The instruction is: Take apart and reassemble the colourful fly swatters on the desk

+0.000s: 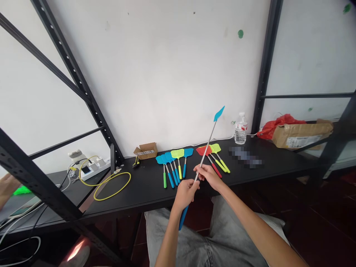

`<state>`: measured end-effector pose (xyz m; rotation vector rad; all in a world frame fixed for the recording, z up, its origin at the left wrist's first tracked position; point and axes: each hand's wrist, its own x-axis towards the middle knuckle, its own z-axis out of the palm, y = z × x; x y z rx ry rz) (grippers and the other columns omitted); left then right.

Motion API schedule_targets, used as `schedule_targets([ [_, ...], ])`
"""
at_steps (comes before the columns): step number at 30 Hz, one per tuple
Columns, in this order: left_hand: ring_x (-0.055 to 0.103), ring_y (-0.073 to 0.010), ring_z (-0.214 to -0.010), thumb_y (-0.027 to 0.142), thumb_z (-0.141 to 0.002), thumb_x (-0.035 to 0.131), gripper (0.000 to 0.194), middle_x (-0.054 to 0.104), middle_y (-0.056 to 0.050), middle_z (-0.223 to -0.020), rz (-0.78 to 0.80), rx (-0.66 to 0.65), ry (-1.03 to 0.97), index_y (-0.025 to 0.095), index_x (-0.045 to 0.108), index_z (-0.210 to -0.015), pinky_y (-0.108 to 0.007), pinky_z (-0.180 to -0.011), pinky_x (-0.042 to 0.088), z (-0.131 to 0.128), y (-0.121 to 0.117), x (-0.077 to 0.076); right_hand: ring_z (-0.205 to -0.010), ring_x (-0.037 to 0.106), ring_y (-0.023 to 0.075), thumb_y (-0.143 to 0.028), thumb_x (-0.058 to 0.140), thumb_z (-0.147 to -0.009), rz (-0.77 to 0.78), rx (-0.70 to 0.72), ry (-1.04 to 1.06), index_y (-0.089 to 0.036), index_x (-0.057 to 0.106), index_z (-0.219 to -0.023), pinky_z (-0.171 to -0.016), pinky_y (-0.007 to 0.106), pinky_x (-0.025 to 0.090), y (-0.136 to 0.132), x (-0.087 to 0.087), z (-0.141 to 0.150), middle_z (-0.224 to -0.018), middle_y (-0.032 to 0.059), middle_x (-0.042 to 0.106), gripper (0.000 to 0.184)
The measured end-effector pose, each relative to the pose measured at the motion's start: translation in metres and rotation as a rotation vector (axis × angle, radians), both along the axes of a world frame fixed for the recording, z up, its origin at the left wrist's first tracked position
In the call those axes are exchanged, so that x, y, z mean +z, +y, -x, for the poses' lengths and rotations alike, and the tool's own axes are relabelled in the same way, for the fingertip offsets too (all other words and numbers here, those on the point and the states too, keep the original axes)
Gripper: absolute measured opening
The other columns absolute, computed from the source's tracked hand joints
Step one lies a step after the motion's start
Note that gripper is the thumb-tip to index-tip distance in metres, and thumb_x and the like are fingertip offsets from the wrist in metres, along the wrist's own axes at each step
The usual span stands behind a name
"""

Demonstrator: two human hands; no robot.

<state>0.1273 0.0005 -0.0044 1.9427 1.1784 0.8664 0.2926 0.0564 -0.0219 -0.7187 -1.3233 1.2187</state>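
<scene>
A blue fly swatter [219, 113] with a long metal shaft slants up in front of me, its head seen nearly edge-on. My left hand [185, 193] is closed round the lower shaft, with the blue handle sticking out below. Just above it, my right hand [208, 175] grips the same shaft with the fingers. Behind my hands, several blue, green and yellow fly swatters [170, 168] lie fanned on the black table [139, 196]. To their right rest a red swatter [205, 150] and yellow-green swatters [221, 162].
A small open cardboard box [147, 150] stands at the back, beside a yellow-black object [136, 162]. Leftward are a yellow cable [112, 185] and power strip [96, 170]. A water bottle [240, 129] and larger carton [302, 135] stand right. Another person's hand [8, 187] shows far left.
</scene>
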Motion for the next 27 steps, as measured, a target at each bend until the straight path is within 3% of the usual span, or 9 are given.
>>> schedule_targets([
  [4, 0.042, -0.0097, -0.036, 0.059, -0.093, 0.036, 0.051, 0.047, 0.005, -0.039, 0.003, 0.005, -0.035, 0.017, 0.059, -0.076, -0.020, -0.047, 0.031, 0.000, 0.002, -0.001, -0.054, 0.047, 0.0117, -0.052, 0.064, -0.084, -0.030, 0.107, -0.105, -0.017, 0.067, -0.081, -0.052, 0.026, 0.032, -0.006, 0.003, 0.001, -0.060, -0.0004, 0.055, 0.035],
  [13, 0.044, -0.0095, -0.040, 0.053, -0.095, 0.036, 0.048, 0.047, 0.004, -0.039, -0.067, -0.023, 0.083, 0.018, 0.053, -0.066, -0.021, -0.054, 0.034, 0.000, -0.002, 0.005, -0.047, 0.039, 0.0090, -0.054, 0.072, -0.075, 0.083, -0.129, 0.288, -0.017, 0.064, -0.072, -0.045, 0.025, 0.027, 0.006, -0.001, 0.001, -0.053, -0.0039, 0.042, 0.038],
  [18, 0.044, -0.0097, -0.040, 0.052, -0.095, 0.036, 0.047, 0.046, 0.004, -0.039, -0.064, -0.047, 0.104, 0.018, 0.051, -0.065, -0.021, -0.053, 0.032, 0.000, -0.004, 0.008, -0.045, 0.036, 0.0078, -0.053, 0.074, -0.074, 0.089, -0.207, 0.391, -0.017, 0.064, -0.070, -0.043, 0.024, 0.026, 0.009, 0.000, 0.002, -0.052, -0.0051, 0.038, 0.037],
  [27, 0.045, -0.0099, -0.039, 0.053, -0.096, 0.034, 0.049, 0.048, 0.004, -0.038, -0.053, -0.040, 0.114, 0.018, 0.053, -0.067, -0.021, -0.057, 0.037, 0.012, -0.016, 0.005, -0.048, 0.038, 0.0089, -0.053, 0.073, -0.076, 0.056, -0.141, 0.248, -0.016, 0.068, -0.075, -0.044, 0.024, 0.027, 0.006, -0.002, 0.001, -0.052, -0.0032, 0.044, 0.038],
])
